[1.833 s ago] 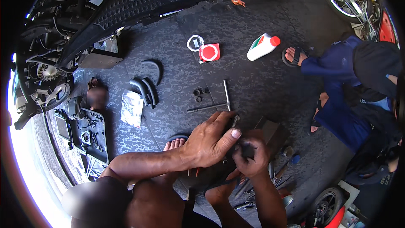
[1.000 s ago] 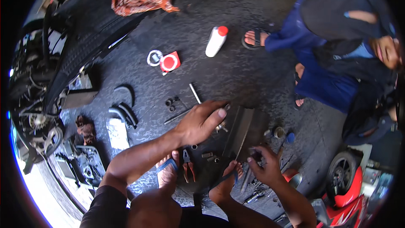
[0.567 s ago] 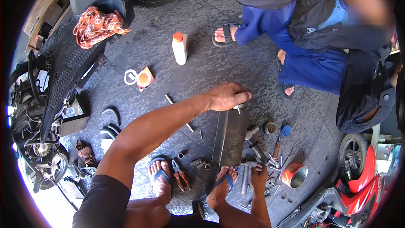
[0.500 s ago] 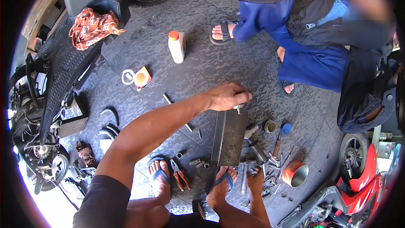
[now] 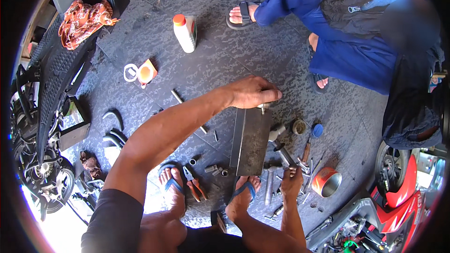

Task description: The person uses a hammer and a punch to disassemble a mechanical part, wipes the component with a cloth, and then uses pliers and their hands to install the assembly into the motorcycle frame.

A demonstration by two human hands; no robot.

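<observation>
My left hand [image 5: 255,92] is closed around a small metal part [image 5: 264,107] and presses it against the far end of a dark steel block [image 5: 251,143]. Fingers hide most of this part. The block stands on the floor between my arms. To its right lies a hammer with a silver head [image 5: 276,133] and a dark handle grip [image 5: 284,155]. My right hand [image 5: 291,182] is closed at the near end of that handle. Close beside it are a metal bar [image 5: 269,188] and a wooden-handled tool [image 5: 306,152].
Pliers [image 5: 194,185] and sockets [image 5: 216,170] lie between my feet. A red tin [image 5: 326,182] and a blue cap [image 5: 317,130] are at right. Farther off stand a white bottle [image 5: 185,33] and an orange container [image 5: 147,72]. Another person's legs [image 5: 349,61] are at far right; motorcycle parts [image 5: 44,168] flank the left.
My right hand has moved up and right from the loose tools to the hammer's handle end. My left hand stays at the block's far end. The whole view has shifted slightly.
</observation>
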